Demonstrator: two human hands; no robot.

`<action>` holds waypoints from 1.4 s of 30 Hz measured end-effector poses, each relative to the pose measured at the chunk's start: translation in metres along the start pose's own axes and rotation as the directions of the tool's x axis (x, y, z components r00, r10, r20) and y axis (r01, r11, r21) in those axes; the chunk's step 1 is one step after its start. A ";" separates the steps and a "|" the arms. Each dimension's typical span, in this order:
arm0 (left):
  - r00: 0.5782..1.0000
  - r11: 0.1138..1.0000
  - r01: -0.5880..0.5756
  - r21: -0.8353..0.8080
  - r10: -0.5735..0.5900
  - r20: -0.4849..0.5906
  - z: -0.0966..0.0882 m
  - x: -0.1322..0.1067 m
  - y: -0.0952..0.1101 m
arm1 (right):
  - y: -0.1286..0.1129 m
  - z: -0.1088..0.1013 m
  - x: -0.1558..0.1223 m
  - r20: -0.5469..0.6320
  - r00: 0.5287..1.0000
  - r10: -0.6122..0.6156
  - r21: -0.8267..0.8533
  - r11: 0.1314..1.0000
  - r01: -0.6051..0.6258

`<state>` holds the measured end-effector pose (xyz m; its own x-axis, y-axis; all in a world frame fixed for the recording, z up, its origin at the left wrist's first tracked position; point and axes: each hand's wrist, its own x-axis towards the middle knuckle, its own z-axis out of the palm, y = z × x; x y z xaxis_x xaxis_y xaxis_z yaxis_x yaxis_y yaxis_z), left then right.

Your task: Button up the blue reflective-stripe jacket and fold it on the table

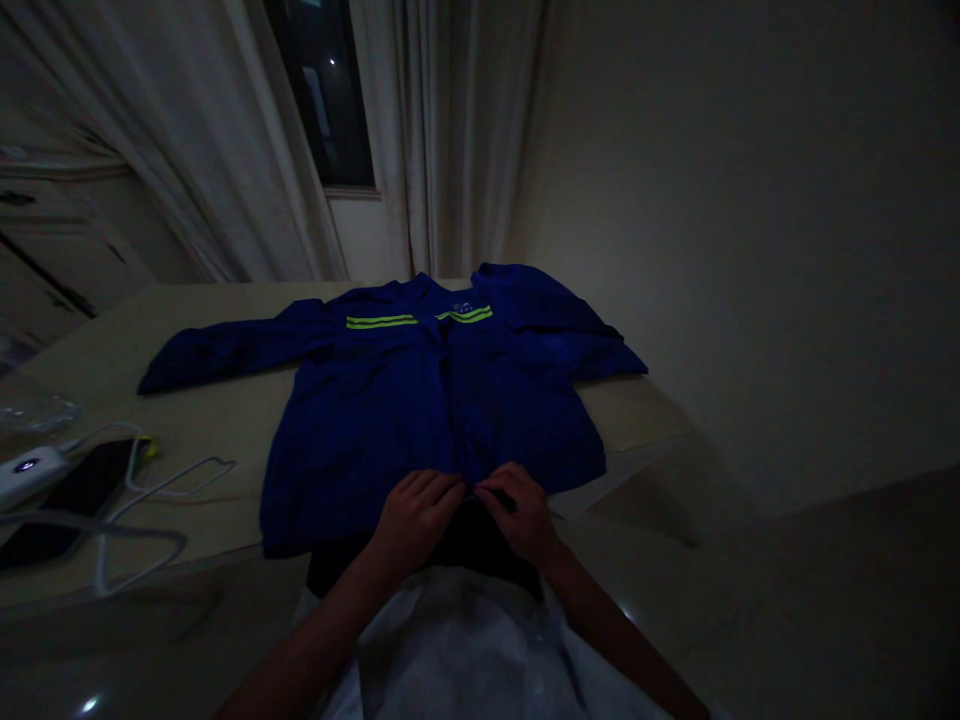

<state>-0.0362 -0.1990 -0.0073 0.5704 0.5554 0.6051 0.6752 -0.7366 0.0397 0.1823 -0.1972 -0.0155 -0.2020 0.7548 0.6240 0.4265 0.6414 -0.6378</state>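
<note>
my L hand + R hand | fingers narrow, pinched blue jacket hem @ btm ctr | jacket lay spread front-up on tbl

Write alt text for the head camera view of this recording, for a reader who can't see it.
A person's left hand and right hand touch the front hem of a blue jacket spread on a table in dim light. Yellow-green stripes cross its chest; a dark, flat device and white cable lie to the left.
</note>
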 end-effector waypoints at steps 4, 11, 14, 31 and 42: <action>0.999 0.999 -0.020 0.033 0.019 0.029 -0.002 0.003 0.003 | -0.002 0.000 0.001 0.034 0.999 -0.040 -0.043 0.998 0.042; 1.000 0.997 -0.010 -0.071 0.008 -0.027 0.000 -0.002 0.005 | -0.002 0.001 0.000 0.035 0.999 -0.037 -0.074 0.996 0.039; 0.999 0.997 -0.023 -0.075 0.021 -0.034 -0.001 -0.002 0.005 | -0.001 0.001 0.000 0.032 0.999 -0.033 -0.061 0.998 0.035; 0.990 0.992 -0.118 -0.044 0.114 -0.082 -0.006 0.006 0.004 | -0.003 -0.002 0.003 0.084 0.996 -0.003 -0.044 0.999 0.007; 0.997 0.991 -0.067 -0.118 0.062 -0.047 0.001 -0.003 0.002 | -0.002 -0.001 0.002 0.111 0.993 0.039 -0.043 0.998 -0.034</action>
<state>-0.0361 -0.2015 -0.0101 0.5888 0.4897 0.6430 0.5752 -0.8128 0.0922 0.1819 -0.1972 -0.0127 -0.2821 0.7899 0.5445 0.4705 0.6085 -0.6390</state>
